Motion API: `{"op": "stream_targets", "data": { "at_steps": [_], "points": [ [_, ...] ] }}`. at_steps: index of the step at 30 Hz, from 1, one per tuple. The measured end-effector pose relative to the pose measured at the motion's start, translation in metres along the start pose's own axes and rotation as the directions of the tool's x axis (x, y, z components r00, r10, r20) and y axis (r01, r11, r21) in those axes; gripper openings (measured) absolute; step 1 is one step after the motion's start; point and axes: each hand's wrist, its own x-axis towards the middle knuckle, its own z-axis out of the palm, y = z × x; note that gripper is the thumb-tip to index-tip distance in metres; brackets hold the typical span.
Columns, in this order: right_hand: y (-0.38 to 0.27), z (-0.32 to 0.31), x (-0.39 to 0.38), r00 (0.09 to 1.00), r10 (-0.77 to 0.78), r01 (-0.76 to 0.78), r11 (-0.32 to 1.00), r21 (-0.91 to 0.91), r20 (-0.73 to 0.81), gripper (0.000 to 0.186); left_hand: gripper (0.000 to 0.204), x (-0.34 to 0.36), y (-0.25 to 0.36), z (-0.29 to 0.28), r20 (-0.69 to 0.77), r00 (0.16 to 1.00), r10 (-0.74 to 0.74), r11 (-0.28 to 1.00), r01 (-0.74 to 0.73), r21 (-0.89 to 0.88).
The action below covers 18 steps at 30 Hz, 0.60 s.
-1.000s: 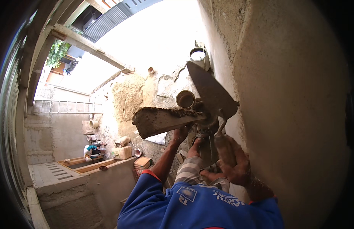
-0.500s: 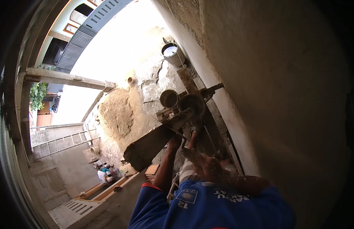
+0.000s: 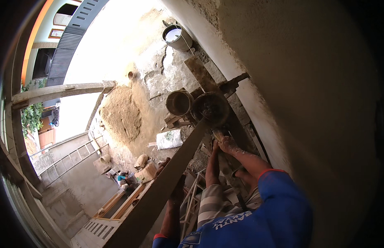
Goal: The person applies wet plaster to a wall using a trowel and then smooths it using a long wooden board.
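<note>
1. Since half a second ago, the long board (image 3: 159, 186) has swung nearer the body, and the right hand (image 3: 228, 144) has left the shirt front for the dark bucket (image 3: 222, 108)
2. Far left of that bucket, another person (image 3: 122, 178) crouches; nearer it lies a sand heap (image 3: 121, 113)
3. Lower left of the bucket, the left hand (image 3: 179, 191) has its fingers curled round the board from below, likely to bear its weight; the far end reaches the bucket's rim, perhaps so drips fall inside
4. Just left of the bucket stands a smaller bucket (image 3: 178, 103), seemingly placed within easy reach
5. Just below the bucket, the right fingers close round what looks like a trowel (image 3: 218, 135) handle; its blade cannot be made out
6. Around the bucket the ground is rough and stained; right of it rises a plastered wall (image 3: 324, 124), mostly shadowed
</note>
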Motion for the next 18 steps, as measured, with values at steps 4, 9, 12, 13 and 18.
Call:
{"op": "stream_targets", "data": {
  "at_steps": [4,9,12,13,18],
  "points": [
    [0.046,-0.026,0.091,0.934,0.351,-0.351,0.936,-0.002,0.065,0.053,0.017,0.026,0.004,-0.011,0.082,0.997,0.016,1.000,-0.018,0.021],
    [-0.031,-0.084,0.049,0.955,0.281,-0.258,0.946,0.198,-0.095,0.051,0.020,-0.007,0.000,-0.050,-0.029,0.998,-0.049,0.986,0.053,0.160],
    [-0.063,-0.122,0.028,0.981,0.130,-0.085,0.955,0.285,-0.144,0.050,0.021,-0.028,0.013,-0.074,-0.059,0.996,-0.070,0.978,0.080,0.190],
    [-0.076,-0.136,0.028,0.995,0.047,-0.023,0.963,0.268,-0.085,0.051,0.021,-0.035,0.015,-0.081,-0.065,0.995,-0.080,0.976,0.092,0.197],
    [-0.160,-0.181,0.056,0.988,-0.132,0.112,0.973,0.202,0.086,0.051,0.022,-0.066,0.031,-0.112,-0.104,0.988,-0.112,0.965,0.133,0.226]
  ]
}}
